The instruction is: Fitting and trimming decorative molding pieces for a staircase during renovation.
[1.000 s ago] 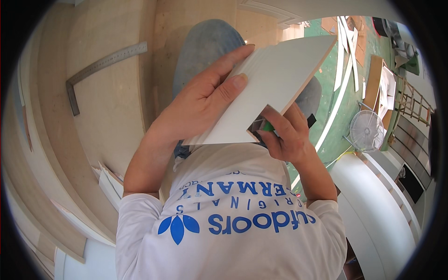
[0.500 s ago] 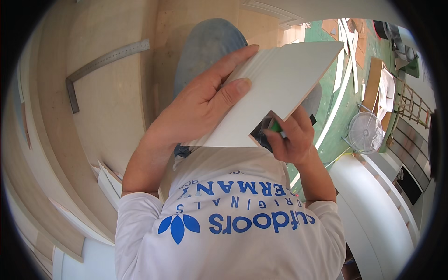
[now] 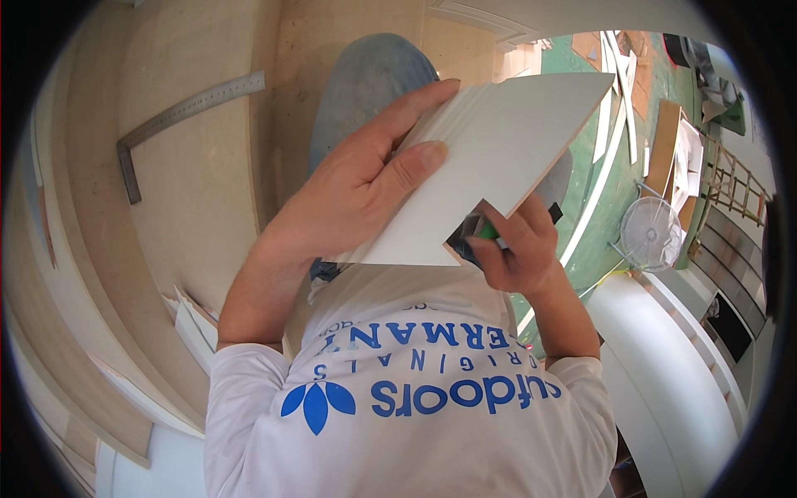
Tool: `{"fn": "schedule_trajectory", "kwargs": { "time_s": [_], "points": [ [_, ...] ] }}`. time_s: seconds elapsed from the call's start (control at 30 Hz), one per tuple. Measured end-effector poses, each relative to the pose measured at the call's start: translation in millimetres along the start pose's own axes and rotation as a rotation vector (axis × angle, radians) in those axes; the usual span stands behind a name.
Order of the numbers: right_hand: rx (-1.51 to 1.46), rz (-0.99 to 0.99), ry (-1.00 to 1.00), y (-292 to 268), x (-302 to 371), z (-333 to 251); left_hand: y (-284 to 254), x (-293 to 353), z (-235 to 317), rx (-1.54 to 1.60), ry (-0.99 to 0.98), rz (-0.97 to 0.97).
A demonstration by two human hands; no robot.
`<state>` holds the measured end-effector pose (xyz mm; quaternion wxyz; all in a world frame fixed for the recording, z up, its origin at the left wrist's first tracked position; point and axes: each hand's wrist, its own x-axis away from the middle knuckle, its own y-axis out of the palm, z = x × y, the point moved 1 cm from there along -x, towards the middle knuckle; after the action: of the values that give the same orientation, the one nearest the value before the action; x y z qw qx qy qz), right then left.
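A white panel [image 3: 515, 133] with grooved lines near its left edge is held tilted above my lap. My left hand [image 3: 357, 183] grips that left side, thumb on the white face and fingers around the far edge. A square notch is cut from the panel's near right corner. At the notch, my right hand [image 3: 529, 249] is closed on a small green and black hand tool [image 3: 490, 230]. Fingers and panel hide much of this tool, so its exact kind does not show. Its black end sticks out beyond the fingers.
A metal carpenter's square [image 3: 191, 104] lies on the pale wooden boards at the left. White offcuts [image 3: 195, 328] lean near my left elbow. On the green floor to the right are white strips [image 3: 610, 149] and a round fan [image 3: 650, 234]. A ladder [image 3: 737, 187] stands farther off.
The panel has tilted very slightly, and the right hand and its tool have shifted a little at the notch. The left hand keeps its hold.
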<state>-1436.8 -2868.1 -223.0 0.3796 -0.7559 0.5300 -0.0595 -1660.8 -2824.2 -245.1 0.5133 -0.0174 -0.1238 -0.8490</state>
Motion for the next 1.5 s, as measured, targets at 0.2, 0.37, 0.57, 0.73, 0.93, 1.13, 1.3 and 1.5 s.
{"fn": "schedule_trajectory", "kwargs": {
  "time_s": [0.2, 0.37, 0.57, 0.73, 0.93, 1.13, 1.3, 1.5],
  "points": [
    [-0.037, -0.008, -0.078, 2.8, -0.2, 0.2, 2.4, -0.5, 0.4, 0.054, -0.015, 0.004],
    [0.017, 0.045, -0.045, 3.4, 0.2, 2.2, 1.8, -1.7, 2.8, 0.016, 0.006, 0.009],
    [0.028, 0.063, -0.035, 4.0, 1.4, 2.7, 3.3, -1.9, 3.4, 0.041, -0.018, 0.018],
    [0.049, 0.065, -0.037, 3.5, 2.4, 3.3, 4.4, -3.4, 3.8, 0.02, 0.011, 0.029],
    [0.019, 0.091, 0.006, 4.8, 4.6, 5.8, 3.3, -2.8, 5.5, 0.048, -0.036, 0.022],
    [0.005, 0.087, -0.008, 6.7, 4.1, 1.4, 4.8, -2.3, 4.8, 0.048, -0.014, 0.037],
    [-0.002, 0.08, 0.003, 7.1, 4.8, 3.4, 3.7, -2.9, 2.1, 0.037, 0.003, 0.039],
    [-0.027, 0.096, 0.001, 4.7, 4.5, 4.1, 2.7, -2.3, 4.6, -0.005, -0.002, 0.025]
  ]
}}
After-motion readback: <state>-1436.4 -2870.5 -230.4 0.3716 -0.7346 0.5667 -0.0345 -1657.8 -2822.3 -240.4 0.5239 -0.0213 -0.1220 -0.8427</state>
